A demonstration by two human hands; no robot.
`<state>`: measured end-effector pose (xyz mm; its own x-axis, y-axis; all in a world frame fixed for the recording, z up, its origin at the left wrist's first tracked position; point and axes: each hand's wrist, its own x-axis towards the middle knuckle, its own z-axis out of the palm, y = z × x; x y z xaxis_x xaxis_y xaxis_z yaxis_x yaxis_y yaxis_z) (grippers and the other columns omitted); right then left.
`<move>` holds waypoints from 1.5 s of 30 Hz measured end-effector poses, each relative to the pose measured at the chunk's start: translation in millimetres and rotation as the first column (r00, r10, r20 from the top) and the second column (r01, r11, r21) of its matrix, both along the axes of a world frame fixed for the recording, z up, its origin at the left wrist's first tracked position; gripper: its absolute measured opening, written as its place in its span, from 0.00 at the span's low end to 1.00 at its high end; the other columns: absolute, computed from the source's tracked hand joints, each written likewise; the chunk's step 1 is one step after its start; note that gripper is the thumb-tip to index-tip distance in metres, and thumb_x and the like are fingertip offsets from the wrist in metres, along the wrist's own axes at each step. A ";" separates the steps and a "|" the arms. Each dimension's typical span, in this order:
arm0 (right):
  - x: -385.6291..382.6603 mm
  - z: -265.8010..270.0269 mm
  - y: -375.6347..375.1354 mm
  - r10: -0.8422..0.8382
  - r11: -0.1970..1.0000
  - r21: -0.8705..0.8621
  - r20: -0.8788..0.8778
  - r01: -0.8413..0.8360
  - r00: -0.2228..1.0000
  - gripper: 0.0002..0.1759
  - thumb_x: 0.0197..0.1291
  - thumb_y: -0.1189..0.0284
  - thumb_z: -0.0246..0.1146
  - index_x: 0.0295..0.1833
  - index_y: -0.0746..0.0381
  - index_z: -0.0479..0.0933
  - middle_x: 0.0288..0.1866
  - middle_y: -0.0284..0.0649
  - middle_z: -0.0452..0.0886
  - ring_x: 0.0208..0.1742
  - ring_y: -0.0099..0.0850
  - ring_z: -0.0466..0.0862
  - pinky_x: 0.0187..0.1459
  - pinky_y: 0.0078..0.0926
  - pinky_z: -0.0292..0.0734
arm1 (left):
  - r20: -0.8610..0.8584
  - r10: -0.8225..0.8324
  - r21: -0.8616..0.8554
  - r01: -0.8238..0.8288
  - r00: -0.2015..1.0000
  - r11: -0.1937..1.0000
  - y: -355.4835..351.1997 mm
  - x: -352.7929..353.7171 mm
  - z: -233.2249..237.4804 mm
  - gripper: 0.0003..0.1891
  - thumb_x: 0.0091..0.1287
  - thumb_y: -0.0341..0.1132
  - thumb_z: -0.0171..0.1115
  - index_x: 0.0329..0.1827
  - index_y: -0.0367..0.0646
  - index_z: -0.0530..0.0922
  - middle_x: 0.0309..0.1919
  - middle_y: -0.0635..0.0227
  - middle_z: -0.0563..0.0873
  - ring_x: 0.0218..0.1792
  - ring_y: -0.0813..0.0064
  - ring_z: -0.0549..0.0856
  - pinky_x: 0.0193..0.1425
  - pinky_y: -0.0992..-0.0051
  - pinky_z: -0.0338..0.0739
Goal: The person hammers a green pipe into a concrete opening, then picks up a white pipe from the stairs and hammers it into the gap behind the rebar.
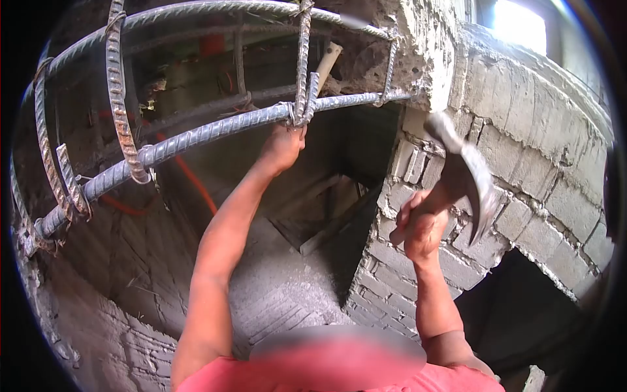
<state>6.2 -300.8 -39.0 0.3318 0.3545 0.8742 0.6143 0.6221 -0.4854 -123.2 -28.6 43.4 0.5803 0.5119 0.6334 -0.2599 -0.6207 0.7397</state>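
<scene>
Rough block wall [568, 202] on R side, dusty floor [281, 294] below, open gap w/ steel up top. R hand [424, 228] closed firmly round the handle [445, 191] of the claw hammer [462, 171] – head up, in front of the wall, motion-blurred. L hand [282, 147] up against the tied joint just under the lower bar [209, 129]; fingers look curled, but can't tell how tight or if they've got hold of anything.

Handling, my guess: hammer head-heavy, stiff, not fragile; best hold = low on handle, clear of the claw. Bars prob. stiff + heavy, ribs give grip, rusty bits scratchy.

Counts: hammer x1, hands x2 (both mine), long near bars x2 – lower + upper bar [215, 6]; cross-pieces [115, 72] approx. 5, more behind too dim to count. Pale stick [328, 60] x1.
</scene>
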 end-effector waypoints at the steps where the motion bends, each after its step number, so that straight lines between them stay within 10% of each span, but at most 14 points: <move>1: -6.0 14.2 -2.9 -0.010 1.000 -0.001 0.018 0.010 1.000 0.38 0.63 0.32 0.53 0.42 0.63 0.67 0.24 0.34 0.72 0.21 0.21 0.72 0.23 0.18 0.68 | 0.009 -0.010 -0.018 0.010 1.000 1.000 1.5 -1.2 1.0 0.33 0.71 0.73 0.40 0.21 0.53 0.61 0.13 0.80 0.63 0.08 0.86 0.58 0.11 0.80 0.50; 13: -11.8 99.3 16.6 -0.178 0.973 0.211 0.415 0.095 0.893 0.19 0.76 0.59 0.52 0.45 0.66 0.72 0.31 0.37 0.75 0.25 0.24 0.74 0.28 0.22 0.70 | 0.153 -0.146 0.132 0.127 0.977 0.983 7.6 16.9 1.8 0.25 0.76 0.62 0.48 0.30 0.51 0.69 0.19 0.83 0.62 0.19 0.88 0.61 0.22 0.80 0.56; 14: 3.9 106.3 20.3 -0.593 0.802 0.424 0.649 0.419 0.477 0.17 0.76 0.61 0.52 0.42 0.65 0.73 0.29 0.38 0.75 0.25 0.26 0.76 0.28 0.26 0.71 | 0.133 -0.152 0.091 0.141 0.979 0.986 11.6 16.9 0.8 0.21 0.77 0.58 0.50 0.36 0.51 0.73 0.20 0.83 0.62 0.19 0.88 0.60 0.22 0.79 0.57; 17: 2.1 131.7 36.0 -0.463 0.837 -0.011 0.518 0.547 0.719 0.15 0.72 0.63 0.58 0.50 0.65 0.75 0.34 0.57 0.80 0.32 0.54 0.83 0.32 0.45 0.75 | 0.214 -0.095 0.329 0.020 0.972 0.944 7.1 16.4 2.6 0.20 0.77 0.56 0.51 0.39 0.50 0.76 0.19 0.82 0.62 0.18 0.87 0.59 0.22 0.79 0.56; 19: 5.5 127.8 35.1 -0.462 0.821 -0.100 0.461 0.562 0.758 0.16 0.73 0.61 0.58 0.46 0.65 0.74 0.25 0.52 0.77 0.25 0.51 0.81 0.29 0.43 0.72 | 0.061 -0.056 0.048 0.053 0.997 0.997 4.3 4.5 1.3 0.19 0.79 0.53 0.51 0.45 0.47 0.79 0.20 0.81 0.66 0.19 0.86 0.64 0.23 0.77 0.60; 23: 0.2 114.3 12.8 -0.338 0.923 -0.025 0.425 0.384 0.840 0.17 0.72 0.64 0.53 0.53 0.67 0.76 0.32 0.49 0.82 0.27 0.36 0.82 0.28 0.32 0.73 | 0.071 0.179 0.381 -0.193 0.981 0.904 4.9 2.3 5.3 0.25 0.80 0.53 0.46 0.50 0.38 0.80 0.29 0.64 0.83 0.34 0.65 0.80 0.42 0.61 0.74; 25: -24.7 123.7 17.2 -0.331 0.927 0.325 0.475 0.187 0.815 0.32 0.74 0.44 0.46 0.38 0.65 0.73 0.21 0.33 0.71 0.20 0.17 0.69 0.20 0.18 0.61 | 0.048 0.320 0.385 -0.313 0.946 0.868 -2.3 3.8 9.9 0.26 0.80 0.53 0.44 0.50 0.37 0.79 0.34 0.54 0.84 0.39 0.52 0.80 0.50 0.57 0.73; 27: -47.9 138.3 7.3 -0.476 0.879 0.314 0.556 0.358 0.681 0.28 0.74 0.48 0.50 0.37 0.64 0.72 0.26 0.37 0.76 0.20 0.27 0.73 0.22 0.26 0.65 | 0.005 0.256 0.354 -0.241 0.967 0.904 -13.0 -2.0 15.6 0.25 0.81 0.52 0.43 0.53 0.38 0.78 0.38 0.48 0.84 0.42 0.45 0.79 0.52 0.55 0.71; 29: 5.4 140.2 26.8 -0.514 0.857 0.416 0.716 0.303 0.471 0.21 0.69 0.70 0.58 0.63 0.70 0.71 0.48 0.59 0.83 0.38 0.47 0.87 0.35 0.35 0.80 | 0.090 0.180 0.427 -0.202 0.979 0.881 -14.7 -1.2 12.3 0.25 0.81 0.52 0.41 0.57 0.39 0.76 0.44 0.47 0.83 0.46 0.43 0.79 0.55 0.55 0.70; 31: 5.7 141.7 34.0 -0.468 0.769 -0.165 0.513 0.617 0.720 0.13 0.70 0.67 0.59 0.46 0.68 0.74 0.24 0.56 0.77 0.27 0.59 0.80 0.28 0.46 0.72 | 0.061 0.244 0.460 -0.244 0.968 0.854 -5.8 2.1 7.4 0.25 0.81 0.52 0.40 0.61 0.40 0.74 0.50 0.43 0.81 0.51 0.40 0.78 0.56 0.53 0.70; 39: -1.7 103.2 31.4 -0.195 0.937 0.350 0.524 -0.001 0.829 0.23 0.75 0.58 0.51 0.45 0.71 0.74 0.21 0.34 0.70 0.19 0.23 0.69 0.24 0.20 0.65 | 0.014 0.223 0.425 -0.208 0.975 0.881 -17.8 -5.8 20.0 0.24 0.80 0.51 0.43 0.59 0.38 0.75 0.48 0.41 0.83 0.51 0.38 0.79 0.52 0.52 0.72; 41: 26.5 116.3 48.5 -0.690 0.713 0.656 0.598 0.246 0.407 0.17 0.74 0.63 0.55 0.37 0.66 0.71 0.20 0.45 0.73 0.18 0.38 0.72 0.25 0.37 0.69 | -0.030 0.212 0.393 -0.184 0.977 0.901 -19.5 -5.2 20.9 0.24 0.80 0.51 0.44 0.57 0.38 0.76 0.46 0.42 0.83 0.50 0.38 0.80 0.50 0.53 0.72; 43: 19.2 129.4 48.6 -0.468 0.789 -0.138 0.497 0.599 0.731 0.11 0.72 0.65 0.58 0.44 0.63 0.76 0.26 0.55 0.79 0.29 0.54 0.82 0.28 0.46 0.71 | 0.072 0.230 0.478 -0.236 0.971 0.846 -20.9 -3.4 17.7 0.15 0.74 0.30 0.47 0.57 0.45 0.79 0.47 0.46 0.83 0.50 0.41 0.80 0.49 0.52 0.75; 45: 0.7 129.7 38.1 -0.438 0.817 -0.112 0.516 0.565 0.736 0.12 0.72 0.64 0.58 0.48 0.63 0.76 0.26 0.55 0.78 0.28 0.55 0.81 0.29 0.46 0.72 | 0.050 0.271 0.484 -0.261 0.961 0.835 -22.2 -4.7 26.8 0.15 0.73 0.28 0.47 0.58 0.45 0.80 0.47 0.47 0.84 0.49 0.42 0.81 0.47 0.52 0.76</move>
<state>6.9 -262.6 90.7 0.1183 0.4715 0.8739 0.9847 0.0578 -0.1644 -127.9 -50.8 70.2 0.4809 0.2818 0.8302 -0.0219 -0.9428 0.3327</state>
